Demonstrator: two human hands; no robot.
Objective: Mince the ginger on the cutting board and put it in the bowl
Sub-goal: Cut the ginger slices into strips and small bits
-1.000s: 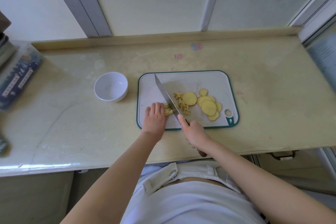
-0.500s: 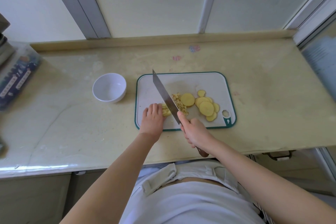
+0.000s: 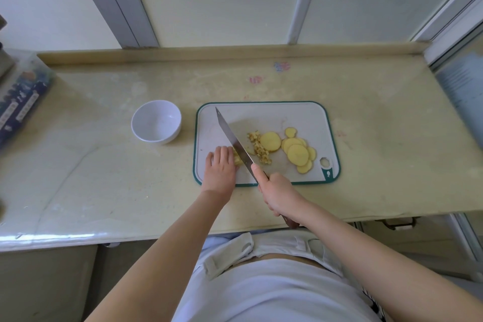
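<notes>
A white cutting board (image 3: pixel 292 117) with a green rim lies on the counter. Several yellow ginger slices (image 3: pixel 298 151) overlap on its right half, and a small heap of minced ginger (image 3: pixel 260 149) lies beside them. My left hand (image 3: pixel 220 167) presses a stack of ginger strips (image 3: pixel 237 159) on the board's near left. My right hand (image 3: pixel 278 192) grips the knife (image 3: pixel 235 142) by its handle, the blade slanting right against my left fingertips. An empty white bowl (image 3: pixel 156 121) stands left of the board.
A dark printed box (image 3: pixel 18 102) sits at the counter's far left edge. The beige counter (image 3: pixel 392 138) ends at a low back ledge (image 3: pixel 235 51) under frosted window panels. Its front edge runs just below my wrists.
The knife blade has kept working up and down at the strips beside my left fingers. My left hand stays on the ginger. The camera view shifted slightly.
</notes>
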